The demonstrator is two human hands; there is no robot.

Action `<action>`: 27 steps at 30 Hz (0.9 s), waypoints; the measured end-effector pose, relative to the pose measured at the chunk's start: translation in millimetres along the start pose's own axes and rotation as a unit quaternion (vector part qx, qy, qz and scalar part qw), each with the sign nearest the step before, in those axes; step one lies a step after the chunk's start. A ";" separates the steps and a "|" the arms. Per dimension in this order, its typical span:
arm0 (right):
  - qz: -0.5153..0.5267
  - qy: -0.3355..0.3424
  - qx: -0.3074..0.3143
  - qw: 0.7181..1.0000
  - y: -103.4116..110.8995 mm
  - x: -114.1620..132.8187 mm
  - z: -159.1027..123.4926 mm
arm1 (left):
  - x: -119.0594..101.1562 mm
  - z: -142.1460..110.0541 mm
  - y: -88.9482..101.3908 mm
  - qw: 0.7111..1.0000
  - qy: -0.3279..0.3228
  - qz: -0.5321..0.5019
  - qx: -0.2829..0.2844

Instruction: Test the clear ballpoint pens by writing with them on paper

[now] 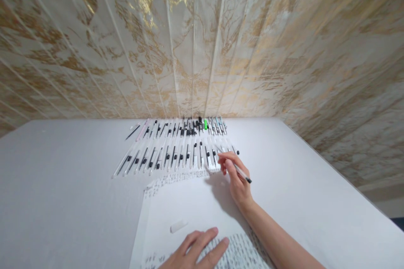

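Note:
My right hand (237,178) is raised over the far right part of the paper, its fingers closed around a clear-barrelled pen (241,173) with a black end. The pen's tip side points towards the rows of pens. Spread flat near the bottom edge, my left hand (198,250) rests on the white paper (189,197), which carries dark handwriting along its far edge and lower part. A small whitish, cap-like piece (178,226) lies on the sheet just beyond my left fingers; its exact kind is unclear.
Two rows of pens lie across the white table (78,201) beyond the paper: a nearer row of clear pens (168,157) and a farther mixed row (189,128). A bright green piece (205,124) stands out among the latter. A gold-patterned wall covering (176,50) rises behind.

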State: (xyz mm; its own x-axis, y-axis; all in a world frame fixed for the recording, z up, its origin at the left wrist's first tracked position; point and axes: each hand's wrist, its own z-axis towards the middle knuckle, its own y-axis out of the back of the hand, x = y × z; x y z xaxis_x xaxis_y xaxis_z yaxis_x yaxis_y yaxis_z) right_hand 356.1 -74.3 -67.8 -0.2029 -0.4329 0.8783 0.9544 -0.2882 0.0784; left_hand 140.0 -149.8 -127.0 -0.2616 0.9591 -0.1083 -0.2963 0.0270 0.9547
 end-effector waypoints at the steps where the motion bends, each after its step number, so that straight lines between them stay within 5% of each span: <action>1: 0.010 -0.007 -0.053 0.999 1.0 -1.9 1.3 | 4.8 4.9 6.2 1.000 0.008 -0.012 0.010; 4: 0.027 -0.068 -0.198 0.977 4.7 -10.3 6.6 | 20.1 32.8 27.0 0.993 0.072 -0.053 0.074; 8: 0.073 -0.130 -0.281 0.948 8.6 -21.6 11.6 | 32.6 77.4 37.8 0.966 0.167 -0.094 0.172; 13: 0.117 -0.137 -0.301 0.937 11.6 -29.4 12.0 | 29.7 106.6 27.2 0.978 0.124 -0.109 0.127; 18: 0.156 -0.136 -0.312 0.927 14.9 -32.1 15.5 | 31.1 108.2 37.9 0.981 0.035 -0.132 0.140; 23: 0.176 -0.113 -0.324 0.923 17.8 -31.5 18.4 | 44.4 108.2 31.6 0.987 0.062 -0.113 0.095; 27: 0.179 -0.106 -0.331 0.920 21.1 -34.1 18.8 | 49.6 118.9 33.8 0.989 0.025 -0.115 0.086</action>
State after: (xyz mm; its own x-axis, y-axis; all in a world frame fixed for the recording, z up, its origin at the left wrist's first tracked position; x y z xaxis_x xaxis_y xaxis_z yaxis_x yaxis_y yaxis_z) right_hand 387.3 -49.6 -87.2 0.2133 -0.4449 0.8698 0.5942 -0.6476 -0.4769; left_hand 226.2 -67.8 -67.1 -0.2514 0.9073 -0.3370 -0.1933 0.2941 0.9360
